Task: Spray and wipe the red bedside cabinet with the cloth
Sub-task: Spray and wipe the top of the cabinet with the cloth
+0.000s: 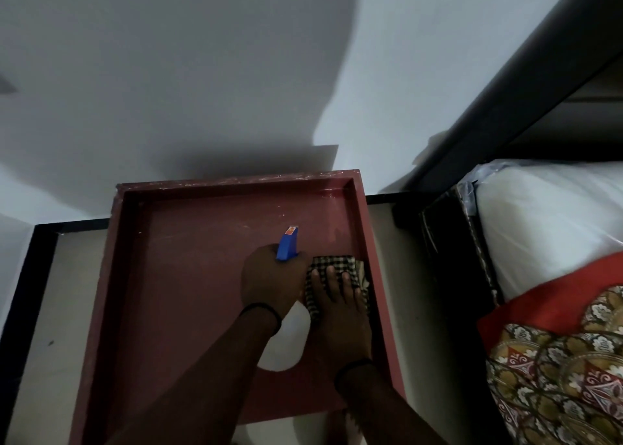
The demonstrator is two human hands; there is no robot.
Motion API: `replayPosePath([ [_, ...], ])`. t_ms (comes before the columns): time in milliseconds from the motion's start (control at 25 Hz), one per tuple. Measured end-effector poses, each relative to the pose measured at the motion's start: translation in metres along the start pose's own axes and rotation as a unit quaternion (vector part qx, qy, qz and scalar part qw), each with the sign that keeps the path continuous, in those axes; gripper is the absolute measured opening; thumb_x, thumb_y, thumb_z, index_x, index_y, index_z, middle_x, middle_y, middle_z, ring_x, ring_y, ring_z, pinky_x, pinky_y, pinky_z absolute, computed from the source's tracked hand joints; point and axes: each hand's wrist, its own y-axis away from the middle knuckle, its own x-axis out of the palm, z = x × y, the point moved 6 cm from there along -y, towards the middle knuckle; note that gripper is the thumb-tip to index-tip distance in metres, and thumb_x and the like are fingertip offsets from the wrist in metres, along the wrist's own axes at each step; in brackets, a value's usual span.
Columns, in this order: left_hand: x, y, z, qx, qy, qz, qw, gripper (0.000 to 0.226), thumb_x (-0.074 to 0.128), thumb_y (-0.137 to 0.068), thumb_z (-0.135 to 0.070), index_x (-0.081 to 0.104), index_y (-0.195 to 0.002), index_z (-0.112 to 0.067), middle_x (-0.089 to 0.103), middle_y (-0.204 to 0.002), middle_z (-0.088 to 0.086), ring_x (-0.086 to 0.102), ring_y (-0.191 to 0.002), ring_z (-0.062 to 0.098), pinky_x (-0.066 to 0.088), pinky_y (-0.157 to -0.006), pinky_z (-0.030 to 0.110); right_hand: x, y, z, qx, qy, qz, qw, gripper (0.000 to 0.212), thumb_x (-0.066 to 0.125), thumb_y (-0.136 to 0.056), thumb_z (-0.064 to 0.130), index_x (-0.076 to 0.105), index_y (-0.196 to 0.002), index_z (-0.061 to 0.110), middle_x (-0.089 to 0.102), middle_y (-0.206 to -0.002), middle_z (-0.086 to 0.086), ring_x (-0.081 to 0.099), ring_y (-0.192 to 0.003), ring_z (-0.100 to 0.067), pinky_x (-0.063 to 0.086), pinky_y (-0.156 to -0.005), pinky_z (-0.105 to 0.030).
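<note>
Spray bottle [287,245] in left hand [271,281] — nozzle points toward wall.

The left hand [273,282] has a thin black band [261,311] round its wrist. The right hand [340,306] wears a second band [354,365] (just as thin and dark). Both forearms [202,377] are bare right to the near edge.

Dim light. White wall [168,73] across the top, big soft shadow on it. Beige floor [50,309] below, black skirting [30,276] along wall foot and left edge. Right side: dark bed frame [505,100] on the diagonal, white pillow [546,225] in clear plastic, red patterned bedcover [556,377] at bottom right corner.
</note>
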Motion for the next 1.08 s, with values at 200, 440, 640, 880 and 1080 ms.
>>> replayPosePath([
  [200, 0.004, 0.002, 0.002, 0.048, 0.025, 0.035, 0.998, 0.030, 0.068, -0.080, -0.019, 0.054, -0.064, 0.002, 0.054, -0.058, 0.026, 0.055, -0.056, 0.047, 0.051, -0.055, 0.051, 0.003, -0.007, 0.003, -0.013, 0.025, 0.001, 1.000, 0.077, 0.044, -0.081, 0.065, 0.047, -0.146, 0.024, 0.043, -0.152, -0.005, 0.043, -0.138, -0.030, 0.023, -0.108, -0.044],
  [440, 0.001, -0.003, -0.007, 0.079, -0.010, 0.036, 0.996, 0.029, 0.059, -0.072, -0.032, 0.052, -0.058, -0.009, 0.049, -0.051, 0.013, 0.048, -0.049, 0.026, 0.050, -0.057, 0.051, -0.001, -0.005, 0.004, -0.009, 0.026, 0.020, 0.999, 0.077, 0.041, -0.080, 0.065, 0.049, -0.144, 0.023, 0.046, -0.150, -0.006, 0.039, -0.139, -0.029, 0.024, -0.108, -0.043],
  [640, -0.009, -0.008, -0.003, 0.057, -0.016, -0.018, 0.998, 0.040, 0.068, -0.084, -0.013, 0.044, -0.053, -0.017, 0.044, -0.049, 0.009, 0.047, -0.050, 0.025, 0.044, -0.054, 0.042, -0.004, -0.015, 0.008, 0.005, 0.012, 0.033, 0.999, 0.080, 0.037, -0.080, 0.063, 0.042, -0.148, 0.022, 0.036, -0.154, -0.007, 0.040, -0.139, -0.033, 0.013, -0.112, -0.043],
  [880, -0.008, -0.013, 0.007, 0.036, -0.005, -0.016, 0.999, 0.034, 0.066, -0.086, -0.014, 0.047, -0.059, -0.018, 0.050, -0.055, 0.009, 0.058, -0.056, 0.039, 0.053, -0.061, 0.047, -0.003, -0.026, 0.010, -0.003, 0.010, 0.041, 0.999, 0.083, 0.039, -0.081, 0.065, 0.031, -0.153, 0.024, 0.032, -0.157, -0.007, 0.035, -0.142, -0.033, 0.016, -0.119, -0.044],
  [1080, -0.008, -0.016, 0.006, 0.048, -0.004, 0.001, 0.999, 0.034, 0.066, -0.086, -0.013, 0.047, -0.059, -0.018, 0.049, -0.054, 0.007, 0.059, -0.056, 0.038, 0.050, -0.057, 0.044, -0.013, -0.064, 0.013, -0.032, 0.003, 0.063, 0.997, 0.079, 0.049, -0.097, 0.046, 0.001, -0.157, 0.031, -0.005, -0.165, -0.001, -0.002, -0.152, -0.029, -0.004, -0.120, -0.042],
])
